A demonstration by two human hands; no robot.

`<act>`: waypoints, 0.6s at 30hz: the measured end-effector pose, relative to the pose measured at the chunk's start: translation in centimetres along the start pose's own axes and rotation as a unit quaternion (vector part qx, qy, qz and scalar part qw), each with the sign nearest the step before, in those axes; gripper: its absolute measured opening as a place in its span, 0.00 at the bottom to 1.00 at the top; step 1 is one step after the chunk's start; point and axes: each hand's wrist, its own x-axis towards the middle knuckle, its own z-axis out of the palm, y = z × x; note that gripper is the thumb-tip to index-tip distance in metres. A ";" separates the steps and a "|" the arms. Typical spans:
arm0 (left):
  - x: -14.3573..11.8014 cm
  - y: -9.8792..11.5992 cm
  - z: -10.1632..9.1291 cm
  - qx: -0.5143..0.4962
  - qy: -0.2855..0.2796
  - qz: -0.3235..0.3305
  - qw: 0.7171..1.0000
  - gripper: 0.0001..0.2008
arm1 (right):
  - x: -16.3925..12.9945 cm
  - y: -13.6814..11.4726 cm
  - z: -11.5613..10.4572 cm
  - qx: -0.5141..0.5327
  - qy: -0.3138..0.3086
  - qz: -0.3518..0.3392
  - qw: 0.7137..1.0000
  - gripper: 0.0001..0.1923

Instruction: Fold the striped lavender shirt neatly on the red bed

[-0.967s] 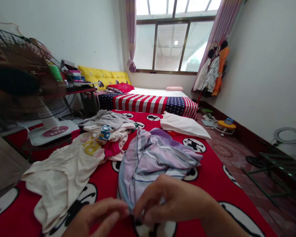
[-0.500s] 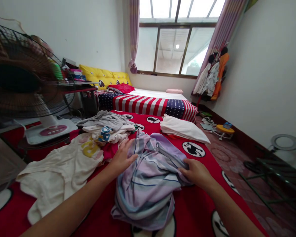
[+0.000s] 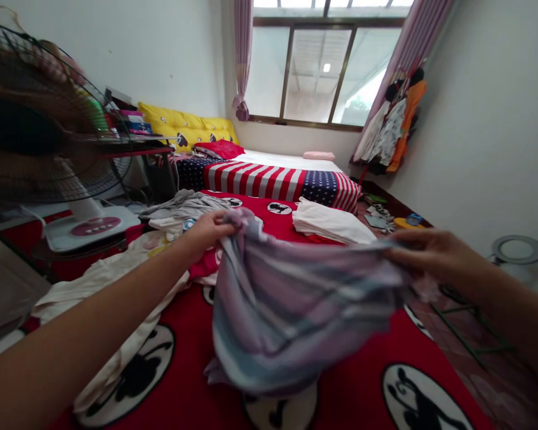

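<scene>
Your 2 hands stretch the striped cloth [image 3: 296,304] above the red bedspread [image 3: 363,358]: left hand [image 3: 210,230] clamped on its left corner, right hand [image 3: 430,254] pinching its right edge past the bed's side. Beyond, a folded white garment [image 3: 329,222] lies clear.

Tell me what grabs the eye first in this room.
First comes the striped purple garment, held up and stretched in the middle between the left hand and the right hand. Under it spreads the red bedspread with black-and-white cartoon patches. At far left stands a big fan, and beyond lies a stars-and-stripes blanket.
</scene>
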 end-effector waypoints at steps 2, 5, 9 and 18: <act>0.9 0.0 -0.5 -0.059 0.108 0.075 0.990 0.26 | 2.8 0.1 0.9 0.020 0.080 -0.074 0.994 0.23; 1.3 -1.9 -0.5 -0.004 0.131 0.125 0.983 0.32 | 3.0 1.0 4.6 0.031 0.110 -0.120 0.986 0.36; -0.8 -5.1 -0.2 0.147 0.077 0.117 0.979 0.31 | -3.9 1.9 11.3 -0.047 -0.108 -0.209 0.971 0.12; -8.6 -5.8 1.7 0.242 -0.226 -0.055 0.942 0.12 | -12.3 0.2 18.3 -0.172 -0.205 -0.245 0.932 0.40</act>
